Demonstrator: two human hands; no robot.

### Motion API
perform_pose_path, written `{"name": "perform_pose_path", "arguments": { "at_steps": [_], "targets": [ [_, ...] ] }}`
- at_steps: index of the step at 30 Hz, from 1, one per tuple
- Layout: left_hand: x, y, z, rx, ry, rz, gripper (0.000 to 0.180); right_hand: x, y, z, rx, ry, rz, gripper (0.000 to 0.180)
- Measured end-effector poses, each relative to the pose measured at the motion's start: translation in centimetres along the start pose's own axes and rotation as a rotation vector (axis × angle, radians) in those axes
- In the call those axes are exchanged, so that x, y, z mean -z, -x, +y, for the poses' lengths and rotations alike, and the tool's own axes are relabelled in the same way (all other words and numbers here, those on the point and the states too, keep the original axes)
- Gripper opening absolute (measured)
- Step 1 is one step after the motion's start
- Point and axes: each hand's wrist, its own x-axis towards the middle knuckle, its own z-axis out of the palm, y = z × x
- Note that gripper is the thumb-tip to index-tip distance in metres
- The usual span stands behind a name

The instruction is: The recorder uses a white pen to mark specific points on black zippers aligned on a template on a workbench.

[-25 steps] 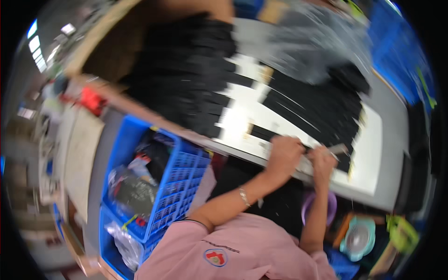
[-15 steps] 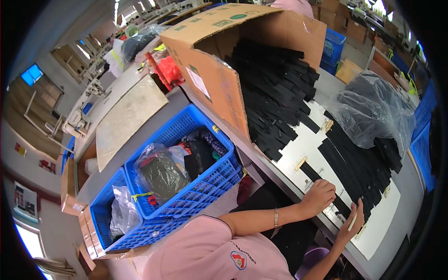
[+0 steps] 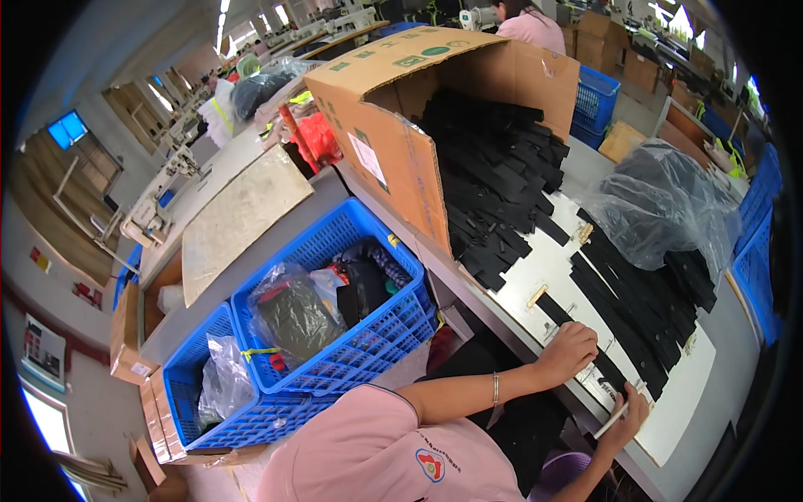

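Note:
My left hand (image 3: 569, 351) rests with curled fingers on a black fabric strip (image 3: 559, 312) at the near edge of a white board (image 3: 669, 418). Just right of it, my right hand (image 3: 629, 412) grips a thin white marking stick (image 3: 611, 420) against the board's edge. Rows of black strips (image 3: 644, 309) cover the board beyond my hands. A large pile of the same black strips (image 3: 498, 180) spills from a tipped cardboard box (image 3: 393, 142) at the back left of the table.
A clear plastic bag (image 3: 661, 197) holding dark pieces lies behind the board. Two blue plastic crates (image 3: 335, 335) with bagged items stand to my left beside the grey table (image 3: 736, 435). Another person in pink (image 3: 535, 25) works far behind. A purple bucket (image 3: 560, 473) sits below.
The view has swung left and tilted, bringing the cardboard box and blue crates into full sight. My hands stay at the board's near edge; the right hand has shifted slightly away from the left.

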Motion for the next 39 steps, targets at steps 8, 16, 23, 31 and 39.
{"name": "perform_pose_path", "arguments": {
  "at_steps": [8,16,23,31,39],
  "targets": [
    [-0.8,-0.7,0.5,-0.119,0.044,-0.073,0.009,3.4,3.5,5.2,-0.051,0.073,0.160,0.028],
    [-1.2,-1.4,0.8,-0.043,-0.057,-0.142,0.007,1.2,0.7,2.2,-0.034,-0.030,0.267,0.029],
    [-7.2,-2.3,5.5,-0.051,0.115,-0.254,0.011,2.8,1.2,1.9,-0.053,0.000,0.281,0.030],
    [-8.6,-2.2,5.3,-0.072,0.066,-0.295,0.009,4.3,-0.7,0.7,-0.047,-0.103,0.252,0.021],
    [-8.6,-2.5,5.4,-0.042,0.046,-0.292,0.011,1.5,-2.2,1.4,-0.385,-0.524,0.066,0.017]
  ]
}}
